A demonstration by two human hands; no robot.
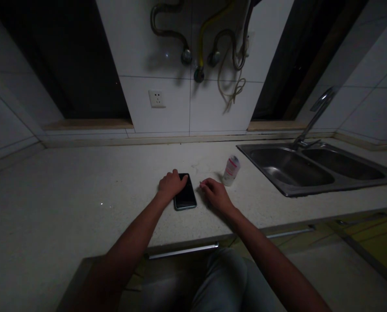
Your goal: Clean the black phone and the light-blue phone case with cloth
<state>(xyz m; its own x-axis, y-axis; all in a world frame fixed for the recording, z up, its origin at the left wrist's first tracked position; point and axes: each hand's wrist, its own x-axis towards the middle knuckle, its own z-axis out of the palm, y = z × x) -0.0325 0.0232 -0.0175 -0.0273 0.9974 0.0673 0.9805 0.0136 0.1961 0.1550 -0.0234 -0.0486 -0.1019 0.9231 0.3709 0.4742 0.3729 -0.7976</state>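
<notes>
A dark-screened smartphone (185,196) lies face up on the counter. My left hand (171,184) holds it at its upper left side, the thumb lying over the screen and the other fingers curled by the edge. Just right of the phone, my right hand (215,195) is closed in a pinch low over the counter. Something small and pale may be at its fingertips, too small to name. Beyond that hand stands a whitish, translucent container (231,170) with pink markings, upright and close to the knuckles.
The pale countertop (128,190) runs to the tiled wall. A double steel sink (287,190) with a faucet (313,115) is set in at the right. A wall socket (156,99) and several pipes are ahead. A drawer handle (183,251) runs below the front edge.
</notes>
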